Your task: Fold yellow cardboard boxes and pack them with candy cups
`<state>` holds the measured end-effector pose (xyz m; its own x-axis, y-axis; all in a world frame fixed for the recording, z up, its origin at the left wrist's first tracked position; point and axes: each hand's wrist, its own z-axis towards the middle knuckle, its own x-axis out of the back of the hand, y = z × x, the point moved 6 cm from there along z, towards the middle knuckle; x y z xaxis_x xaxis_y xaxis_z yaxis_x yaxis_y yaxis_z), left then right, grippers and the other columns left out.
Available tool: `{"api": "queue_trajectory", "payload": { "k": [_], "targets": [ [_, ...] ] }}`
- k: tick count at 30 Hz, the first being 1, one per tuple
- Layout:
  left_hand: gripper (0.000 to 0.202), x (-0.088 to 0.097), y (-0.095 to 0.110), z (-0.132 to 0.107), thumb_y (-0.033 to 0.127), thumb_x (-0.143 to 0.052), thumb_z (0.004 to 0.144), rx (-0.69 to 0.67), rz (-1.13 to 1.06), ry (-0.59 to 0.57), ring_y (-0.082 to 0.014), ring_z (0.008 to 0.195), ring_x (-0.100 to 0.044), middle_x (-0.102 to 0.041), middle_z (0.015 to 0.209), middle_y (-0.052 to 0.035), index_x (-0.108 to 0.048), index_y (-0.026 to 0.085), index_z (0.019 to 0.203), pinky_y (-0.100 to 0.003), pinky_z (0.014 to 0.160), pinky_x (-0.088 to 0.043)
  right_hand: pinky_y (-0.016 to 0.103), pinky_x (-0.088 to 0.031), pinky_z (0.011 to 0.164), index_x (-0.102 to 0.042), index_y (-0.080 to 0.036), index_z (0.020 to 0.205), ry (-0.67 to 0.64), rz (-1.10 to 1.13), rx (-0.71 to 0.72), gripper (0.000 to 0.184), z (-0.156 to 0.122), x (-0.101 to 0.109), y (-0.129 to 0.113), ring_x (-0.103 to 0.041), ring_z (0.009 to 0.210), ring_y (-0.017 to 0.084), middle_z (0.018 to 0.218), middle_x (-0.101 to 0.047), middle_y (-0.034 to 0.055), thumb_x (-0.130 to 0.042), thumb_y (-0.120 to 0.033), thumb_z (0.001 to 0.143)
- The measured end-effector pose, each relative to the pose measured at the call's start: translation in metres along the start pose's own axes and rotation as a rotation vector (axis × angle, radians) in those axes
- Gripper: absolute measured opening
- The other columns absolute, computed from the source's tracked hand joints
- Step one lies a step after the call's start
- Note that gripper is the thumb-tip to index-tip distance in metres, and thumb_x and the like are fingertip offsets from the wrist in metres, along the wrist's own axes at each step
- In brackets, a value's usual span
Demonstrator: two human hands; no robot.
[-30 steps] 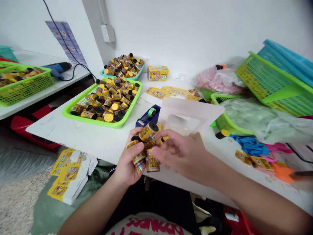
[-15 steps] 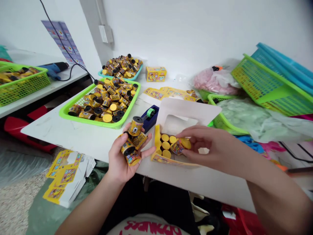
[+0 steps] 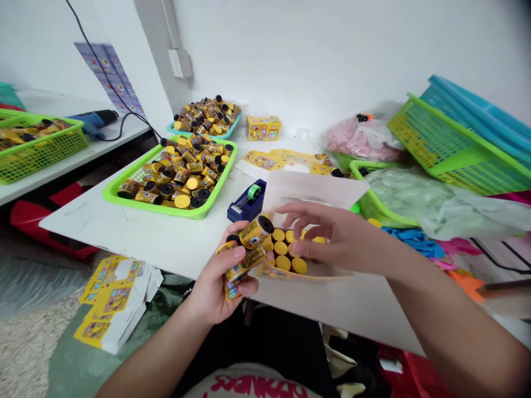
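Observation:
My left hand (image 3: 211, 290) is wrapped round several small canisters (image 3: 245, 264) with yellow printed labels and black ends. One of them sticks out at the top, its black end facing up and to the right. Over an open cardboard box (image 3: 313, 187) hovers my right hand (image 3: 346, 237), fingers apart and nothing visible in them. Inside the box, yellow-capped canisters (image 3: 282, 262) stand upright in rows at the left and middle. My right hand hides part of the box's inside. Behind my left hand sits a dark blue tape dispenser (image 3: 249, 205).
A green basket (image 3: 201, 213) heaped with canisters stands left on the table, a turquoise basket (image 3: 171, 130) of more behind it. A closed yellow box (image 3: 263, 128) is against the wall. Stacked baskets (image 3: 464, 138) lean at right. Flat printed cartons (image 3: 112, 304) lie at lower left.
My right hand has let go of a canister in the box, which now stands upright with the others. My left hand has moved right, closer to the box, its fingers closing round its canisters.

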<state>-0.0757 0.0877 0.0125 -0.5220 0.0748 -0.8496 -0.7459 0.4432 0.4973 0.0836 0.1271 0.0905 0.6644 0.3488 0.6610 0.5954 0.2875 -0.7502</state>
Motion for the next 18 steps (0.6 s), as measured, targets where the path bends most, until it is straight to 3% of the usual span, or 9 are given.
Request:
{"api": "queue_trajectory", "payload": {
  "k": [2, 5, 7, 10, 12, 14, 16, 18],
  "targets": [
    [0.051, -0.004, -0.003, -0.003, 0.019, -0.074, 0.077, 0.034, -0.011, -0.040, -0.0097, 0.069, -0.066, -0.065, 0.103, -0.0011, -0.052, 0.033, 0.120, -0.007, 0.039, -0.042, 0.033, -0.057, 0.080, -0.058, -0.025, 0.125, 0.015, 0.100, 0.104, 0.056, -0.002, -0.013, -0.018, -0.067, 0.092, 0.019, 0.111, -0.069, 0.0044, -0.074, -0.043, 0.075],
    [0.047, -0.009, -0.001, -0.006, 0.017, -0.074, 0.077, 0.033, 0.011, -0.094, -0.0065, 0.065, -0.062, -0.064, 0.101, 0.0010, -0.055, 0.033, 0.117, -0.008, 0.041, -0.044, 0.033, -0.057, 0.086, -0.061, -0.022, 0.114, 0.149, 0.252, 0.183, 0.037, -0.004, -0.024, -0.032, -0.068, 0.093, 0.018, 0.109, -0.070, 0.0045, -0.071, -0.031, 0.079],
    [0.044, -0.010, 0.005, -0.008, 0.020, -0.075, 0.077, 0.001, 0.054, -0.112, -0.0101, 0.073, -0.065, -0.063, 0.104, 0.0001, -0.057, 0.033, 0.115, -0.008, 0.041, -0.044, 0.033, -0.056, 0.088, -0.060, -0.022, 0.116, 0.199, 0.375, 0.230, 0.034, -0.007, -0.021, -0.033, -0.067, 0.099, 0.018, 0.113, -0.069, 0.0051, -0.066, -0.027, 0.083],
    [0.045, -0.006, 0.016, -0.010, 0.024, -0.075, 0.076, -0.037, 0.118, -0.090, -0.0221, 0.094, -0.068, -0.061, 0.112, -0.0036, -0.057, 0.034, 0.117, -0.008, 0.040, -0.041, 0.032, -0.058, 0.081, -0.050, -0.029, 0.132, 0.153, 0.395, 0.222, 0.043, -0.014, -0.001, -0.026, -0.067, 0.098, 0.018, 0.122, -0.065, 0.0054, -0.057, -0.028, 0.089],
    [0.048, -0.001, 0.021, -0.012, 0.024, -0.075, 0.077, -0.039, 0.149, -0.063, -0.0265, 0.100, -0.067, -0.061, 0.114, -0.0055, -0.056, 0.036, 0.120, -0.009, 0.040, -0.040, 0.031, -0.058, 0.072, -0.049, -0.031, 0.132, 0.112, 0.211, 0.158, 0.047, -0.020, 0.017, -0.016, -0.068, 0.088, 0.017, 0.116, -0.067, 0.0053, -0.061, -0.030, 0.086],
    [0.051, 0.003, 0.022, -0.013, 0.024, -0.074, 0.077, -0.032, 0.169, -0.053, -0.0270, 0.100, -0.067, -0.061, 0.114, -0.0062, -0.055, 0.036, 0.122, -0.009, 0.040, -0.039, 0.030, -0.055, 0.062, -0.060, -0.028, 0.118, 0.050, -0.108, 0.059, 0.040, -0.023, 0.029, -0.001, -0.066, 0.075, 0.018, 0.100, -0.070, 0.0039, -0.068, -0.030, 0.079],
    [0.052, 0.005, 0.021, -0.013, 0.024, -0.074, 0.077, -0.019, 0.179, -0.060, -0.0268, 0.098, -0.068, -0.060, 0.113, -0.0061, -0.055, 0.037, 0.124, -0.009, 0.039, -0.039, 0.030, -0.051, 0.057, -0.070, -0.027, 0.099, -0.075, -0.402, -0.020, 0.027, -0.023, 0.029, 0.013, -0.064, 0.066, 0.017, 0.086, -0.071, 0.0017, -0.072, -0.025, 0.072],
    [0.052, 0.004, 0.017, -0.012, 0.024, -0.073, 0.078, 0.000, 0.186, -0.081, -0.0263, 0.097, -0.068, -0.060, 0.112, -0.0055, -0.055, 0.038, 0.124, -0.009, 0.039, -0.039, 0.029, -0.049, 0.056, -0.075, -0.029, 0.083, -0.112, -0.550, -0.036, 0.023, -0.020, 0.025, 0.023, -0.064, 0.062, 0.016, 0.079, -0.072, -0.0007, -0.076, -0.018, 0.063]
  ]
}}
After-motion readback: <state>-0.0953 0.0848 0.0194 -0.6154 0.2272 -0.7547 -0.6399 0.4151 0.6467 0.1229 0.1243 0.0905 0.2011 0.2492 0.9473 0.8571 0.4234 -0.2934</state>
